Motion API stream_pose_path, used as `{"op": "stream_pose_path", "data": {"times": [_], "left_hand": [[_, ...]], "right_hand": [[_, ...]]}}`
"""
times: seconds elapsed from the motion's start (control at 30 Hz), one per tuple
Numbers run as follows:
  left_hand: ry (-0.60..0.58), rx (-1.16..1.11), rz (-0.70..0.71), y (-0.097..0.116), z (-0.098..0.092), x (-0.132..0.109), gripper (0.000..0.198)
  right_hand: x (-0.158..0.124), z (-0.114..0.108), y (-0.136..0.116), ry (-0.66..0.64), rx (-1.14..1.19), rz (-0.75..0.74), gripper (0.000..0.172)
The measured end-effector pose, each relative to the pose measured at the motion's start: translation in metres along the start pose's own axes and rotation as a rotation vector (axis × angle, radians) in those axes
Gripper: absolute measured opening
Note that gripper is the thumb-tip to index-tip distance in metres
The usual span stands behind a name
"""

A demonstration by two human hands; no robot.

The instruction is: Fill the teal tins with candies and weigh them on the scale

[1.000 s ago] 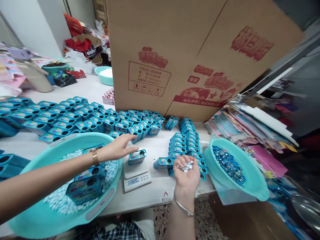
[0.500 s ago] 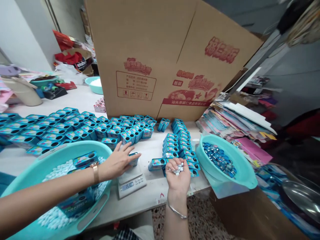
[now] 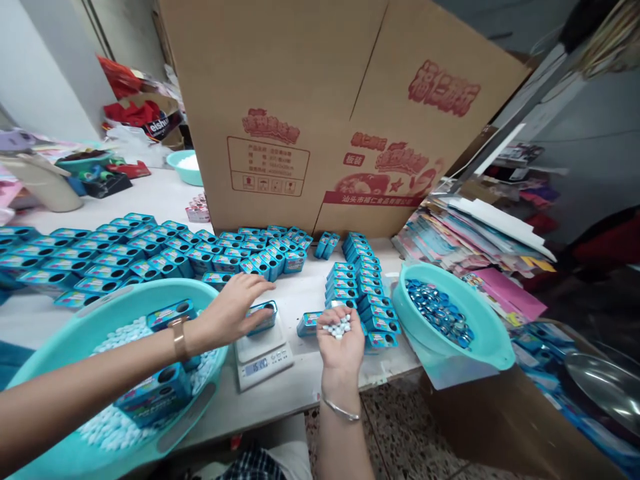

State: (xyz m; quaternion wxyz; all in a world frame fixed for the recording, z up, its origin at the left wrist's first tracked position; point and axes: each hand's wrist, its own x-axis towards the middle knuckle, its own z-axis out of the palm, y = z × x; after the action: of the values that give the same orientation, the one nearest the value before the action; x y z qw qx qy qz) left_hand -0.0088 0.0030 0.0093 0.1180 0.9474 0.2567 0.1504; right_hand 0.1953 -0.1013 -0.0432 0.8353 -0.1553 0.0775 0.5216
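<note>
The left hand (image 3: 227, 313) is hovering palm down over the digital scale (image 3: 280, 358), its fingers spreading apart and gripping nothing, and right there below the fingertips a blue tin (image 3: 265, 319) is standing on the weighing plate; whether the thumb is touching it, I can't tell. Over to the right of those fingers, the right hand (image 3: 341, 343) is turning its palm up, fingers curling inward and cradling a little heap of white tablets (image 3: 340, 325). Just left of these curled fingers a lone tin (image 3: 307, 323) is lying on the white table (image 3: 310, 380), while right behind them a double column of tins (image 3: 369, 280) is stretching away. Farther to the right of the fingers, a turquoise bowl (image 3: 480, 300) is holding shiny blue pieces (image 3: 440, 313). Behind the left wrist, a big turquoise basin (image 3: 120, 310) is carrying loose tablets (image 3: 117, 437) with more tins (image 3: 155, 397) sitting on them. Beyond the left fingertips, packed rows of blue tins (image 3: 295, 261) are running along the foot of a tall brown carton (image 3: 290, 67).
</note>
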Motion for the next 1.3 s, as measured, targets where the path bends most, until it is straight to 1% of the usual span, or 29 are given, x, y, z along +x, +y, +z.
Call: {"op": "stream_pose_path", "data": {"times": [0.1, 0.2, 0.27, 0.37, 0.5, 0.57, 0.63, 0.73, 0.8, 0.87, 0.9, 0.93, 1.0, 1.07, 1.1, 1.2, 1.27, 1.3], "left_hand": [[-0.009, 0.015, 0.076, 0.029, -0.006, 0.013, 0.025], [0.015, 0.081, 0.141, 0.048, -0.002, 0.020, 0.020], [0.047, 0.090, 0.157, 0.051, 0.002, 0.020, 0.019], [0.086, 0.055, 0.155, 0.048, 0.005, 0.019, 0.019], [0.071, 0.056, 0.151, 0.046, 0.004, 0.017, 0.014], [0.061, 0.072, 0.127, 0.043, 0.003, 0.016, 0.014], [0.064, 0.096, 0.059, 0.036, 0.003, 0.015, 0.020], [0.035, 0.156, -0.067, 0.015, 0.010, 0.011, 0.045], [-0.015, 0.183, -0.127, -0.003, 0.021, 0.006, 0.065], [-0.083, 0.166, -0.170, -0.019, 0.035, 0.002, 0.079], [-0.131, 0.128, -0.193, -0.026, 0.042, 0.001, 0.081], [-0.190, 0.074, -0.218, -0.032, 0.050, 0.001, 0.078], [-0.300, -0.038, -0.263, -0.041, 0.061, 0.006, 0.062], [-0.348, -0.102, -0.280, -0.045, 0.068, 0.018, 0.046], [-0.342, -0.114, -0.275, -0.045, 0.069, 0.028, 0.043], [-0.288, -0.142, -0.249, -0.039, 0.075, 0.067, 0.044], [-0.289, -0.185, -0.229, -0.032, 0.083, 0.095, 0.048], [-0.308, -0.216, -0.216, -0.028, 0.089, 0.107, 0.050]], "right_hand": [[-0.001, 0.011, 0.025, 0.063, -0.013, 0.064, 0.017], [-0.002, 0.016, 0.042, 0.059, -0.017, 0.128, 0.021], [-0.003, 0.015, 0.047, 0.032, -0.013, 0.141, 0.021], [-0.004, 0.011, 0.050, 0.013, -0.013, 0.123, 0.019], [-0.005, 0.008, 0.054, -0.002, -0.066, 0.118, 0.018], [-0.006, 0.008, 0.052, 0.013, -0.077, 0.124, 0.019], [-0.008, 0.007, 0.044, 0.060, -0.044, 0.122, 0.020], [-0.011, 0.004, 0.018, 0.137, 0.010, 0.064, 0.022], [-0.011, -0.002, -0.004, 0.173, 0.019, -0.011, 0.021], [-0.011, -0.008, -0.025, 0.196, 0.021, -0.092, 0.021], [-0.012, -0.012, -0.035, 0.205, 0.027, -0.129, 0.020], [-0.012, -0.015, -0.045, 0.217, 0.038, -0.160, 0.020], [-0.014, -0.022, -0.062, 0.250, 0.074, -0.205, 0.019], [-0.016, -0.028, -0.076, 0.278, 0.105, -0.236, 0.019], [-0.018, -0.031, -0.081, 0.287, 0.113, -0.254, 0.019], [-0.021, -0.039, -0.093, 0.302, 0.119, -0.313, 0.020], [-0.022, -0.042, -0.097, 0.314, 0.126, -0.343, 0.020], [-0.023, -0.043, -0.098, 0.320, 0.129, -0.353, 0.020]]}}
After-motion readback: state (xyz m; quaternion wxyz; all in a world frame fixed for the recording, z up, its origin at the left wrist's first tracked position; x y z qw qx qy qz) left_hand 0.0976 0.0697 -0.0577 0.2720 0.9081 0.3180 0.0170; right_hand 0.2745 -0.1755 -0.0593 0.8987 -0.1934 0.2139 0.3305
